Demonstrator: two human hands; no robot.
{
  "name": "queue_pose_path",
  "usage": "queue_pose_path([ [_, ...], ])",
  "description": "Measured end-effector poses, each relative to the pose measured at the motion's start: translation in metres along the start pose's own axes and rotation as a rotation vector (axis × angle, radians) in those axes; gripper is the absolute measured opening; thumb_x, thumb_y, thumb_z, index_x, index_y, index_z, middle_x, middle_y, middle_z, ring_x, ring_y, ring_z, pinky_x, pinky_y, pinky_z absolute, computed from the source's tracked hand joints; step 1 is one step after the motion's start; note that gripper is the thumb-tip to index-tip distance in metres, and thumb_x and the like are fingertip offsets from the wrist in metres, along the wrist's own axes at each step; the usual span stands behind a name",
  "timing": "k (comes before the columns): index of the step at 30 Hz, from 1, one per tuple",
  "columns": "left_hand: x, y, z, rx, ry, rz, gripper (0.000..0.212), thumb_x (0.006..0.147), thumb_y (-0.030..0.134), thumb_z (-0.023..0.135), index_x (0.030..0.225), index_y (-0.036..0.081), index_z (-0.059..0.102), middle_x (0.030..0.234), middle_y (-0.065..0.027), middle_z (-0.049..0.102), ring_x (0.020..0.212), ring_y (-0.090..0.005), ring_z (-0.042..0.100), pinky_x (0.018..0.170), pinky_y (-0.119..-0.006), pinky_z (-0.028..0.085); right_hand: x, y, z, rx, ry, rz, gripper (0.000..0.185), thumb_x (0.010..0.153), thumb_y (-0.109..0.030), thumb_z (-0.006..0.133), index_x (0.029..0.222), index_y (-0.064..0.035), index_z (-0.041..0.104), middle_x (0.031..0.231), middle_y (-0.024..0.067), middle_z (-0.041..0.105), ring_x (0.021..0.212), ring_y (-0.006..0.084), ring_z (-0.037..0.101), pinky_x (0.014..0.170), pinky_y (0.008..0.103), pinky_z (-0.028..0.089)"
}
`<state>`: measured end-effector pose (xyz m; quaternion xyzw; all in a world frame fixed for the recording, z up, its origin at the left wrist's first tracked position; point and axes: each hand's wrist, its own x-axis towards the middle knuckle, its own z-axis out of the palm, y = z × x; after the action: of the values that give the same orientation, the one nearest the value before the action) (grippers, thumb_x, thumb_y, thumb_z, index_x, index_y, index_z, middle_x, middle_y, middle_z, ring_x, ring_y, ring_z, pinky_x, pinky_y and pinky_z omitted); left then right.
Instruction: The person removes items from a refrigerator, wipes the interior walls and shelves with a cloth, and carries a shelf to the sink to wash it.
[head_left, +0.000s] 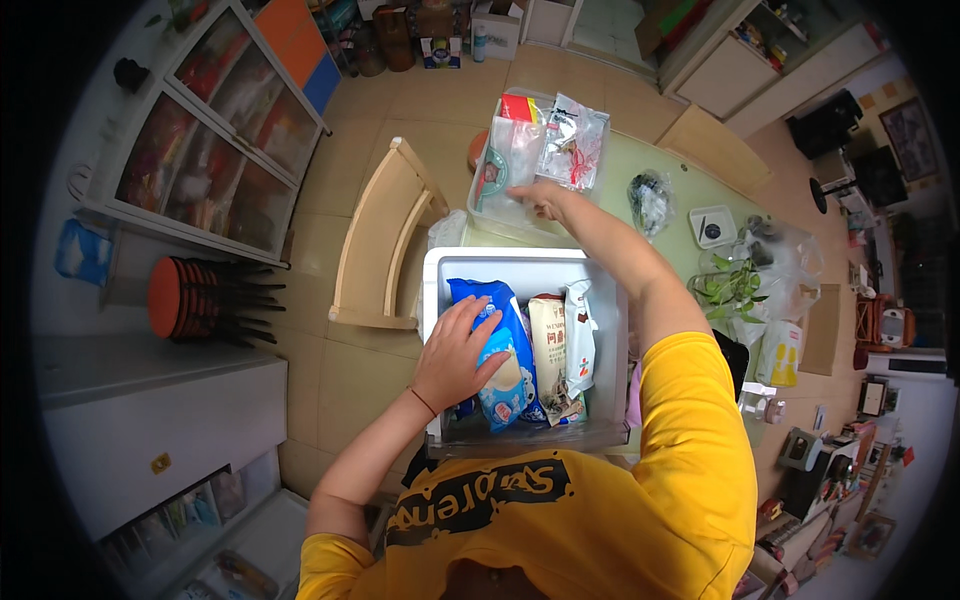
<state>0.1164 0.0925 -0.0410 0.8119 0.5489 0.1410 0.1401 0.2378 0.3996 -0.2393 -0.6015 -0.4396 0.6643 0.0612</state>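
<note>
A white freezer drawer (433, 300) with a clear front stands before me, holding a blue food package (502, 382), a beige printed bag (551, 352) and a white packet (580, 337) side by side. My left hand (463, 349) lies with spread fingers on the blue package. Beyond the drawer is a translucent plastic bin (517, 231) of bagged items. My right hand (544, 201) reaches over it, a finger extended at a clear bag with a green round print (493, 176). Next to that are a silvery patterned bag (574, 142) and a red and yellow packet (517, 107).
The bins are at a pale green table (630, 161). On it are a knotted plastic bag (651, 202), a small white tray (712, 226) and a leafy plant (727, 289). A wooden chair (367, 240) stands left; stacked red-topped stools (169, 298) are beyond it.
</note>
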Motion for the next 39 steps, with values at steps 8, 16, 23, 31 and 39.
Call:
queue_pose_path([
  [8, 0.003, 0.014, 0.007, -0.012, 0.003, -0.011, 0.048, 0.076, 0.025, 0.066, 0.117, 0.005, 0.051, 0.125, -0.0161, 0.044, 0.117, -0.0368, 0.039, 0.098, -0.043, 0.033, -0.045, -0.012, -0.017, 0.235, 0.027, -0.279, 0.059, 0.065, -0.034, 0.076, 0.109, -0.0022, 0.054, 0.092, 0.0078, 0.060, 0.073, 0.0170, 0.053, 0.060, 0.0300, 0.042],
  [16, 0.001, 0.006, 0.014, 0.054, 0.018, -0.028, 0.050, 0.074, 0.026, 0.069, 0.116, 0.006, 0.051, 0.124, -0.0149, 0.044, 0.116, -0.0353, 0.040, 0.097, -0.042, 0.035, -0.137, 0.016, -0.144, 0.189, 0.554, -0.816, 0.050, 0.072, -0.022, 0.069, 0.108, 0.0050, 0.050, 0.095, 0.0166, 0.062, 0.079, 0.0228, 0.063, 0.069, 0.0325, 0.051],
  [23, -0.005, 0.016, 0.023, 0.086, 0.076, 0.025, 0.059, 0.067, 0.029, 0.072, 0.117, 0.006, 0.050, 0.121, -0.0147, 0.045, 0.113, -0.0351, 0.041, 0.096, -0.043, 0.035, -0.106, 0.138, -0.179, -0.203, 0.898, -0.719, 0.076, 0.068, -0.033, 0.074, 0.120, 0.0098, 0.039, 0.116, 0.0247, 0.050, 0.104, 0.0310, 0.052, 0.088, 0.0359, 0.042],
  [31, -0.055, 0.029, 0.006, -0.092, 0.456, -0.214, 0.033, 0.080, 0.015, 0.060, 0.111, 0.003, 0.053, 0.111, -0.0137, 0.052, 0.105, -0.0295, 0.047, 0.091, -0.037, 0.036, -0.220, 0.163, -0.115, -0.172, 0.542, -0.771, 0.064, 0.076, -0.032, 0.067, 0.125, -0.0003, 0.042, 0.123, 0.0224, 0.044, 0.109, 0.0320, 0.047, 0.088, 0.0347, 0.041],
  [39, -0.114, 0.111, 0.015, 0.110, 0.118, -0.217, 0.025, 0.081, 0.022, 0.061, 0.097, 0.003, 0.061, 0.096, -0.0110, 0.059, 0.093, -0.0276, 0.054, 0.087, -0.038, 0.037, -0.343, 0.205, -0.023, -0.533, 0.398, -1.268, 0.038, 0.074, -0.005, 0.060, 0.112, -0.0077, 0.055, 0.111, 0.0142, 0.051, 0.102, 0.0299, 0.051, 0.087, 0.0364, 0.042],
])
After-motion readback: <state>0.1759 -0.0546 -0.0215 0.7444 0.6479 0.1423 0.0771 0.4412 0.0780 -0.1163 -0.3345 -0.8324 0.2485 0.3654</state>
